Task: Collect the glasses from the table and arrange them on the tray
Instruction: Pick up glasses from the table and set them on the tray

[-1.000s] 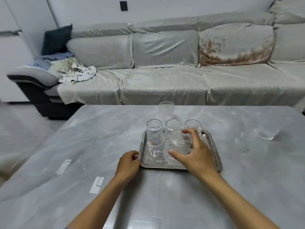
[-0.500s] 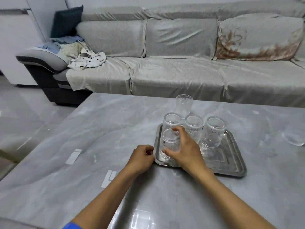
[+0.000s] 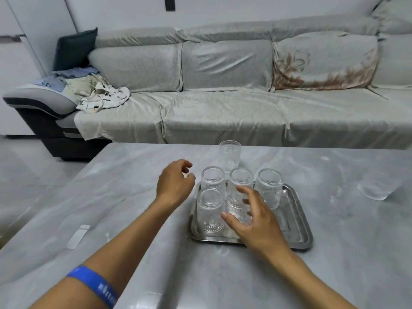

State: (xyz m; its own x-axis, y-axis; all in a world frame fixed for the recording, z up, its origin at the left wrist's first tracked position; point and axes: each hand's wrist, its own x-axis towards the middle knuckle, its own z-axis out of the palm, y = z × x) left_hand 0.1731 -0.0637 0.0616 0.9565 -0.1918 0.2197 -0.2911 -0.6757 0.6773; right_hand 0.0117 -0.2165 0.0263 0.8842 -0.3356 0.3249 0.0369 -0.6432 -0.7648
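A steel tray (image 3: 297,219) lies on the grey table (image 3: 133,208) and holds several ribbed clear glasses: a back row (image 3: 213,179) (image 3: 242,178) (image 3: 268,186) and one at the front left (image 3: 210,211). Another glass (image 3: 229,155) stands on the table just behind the tray. A further glass (image 3: 374,188) sits far right on the table. My right hand (image 3: 252,217) hovers open over the tray's front, just right of the front-left glass, holding nothing. My left hand (image 3: 175,182) is raised left of the tray, fingers loosely curled and empty.
A long grey sofa (image 3: 223,112) runs behind the table, with crumpled clothes (image 3: 98,97) at its left end. White tape marks (image 3: 78,236) lie on the table at the left. A blue wristband (image 3: 95,285) is on my left forearm.
My right hand has let go of the front-left glass, which now stands on the tray. My left hand has left the tray's edge and moved up and away.
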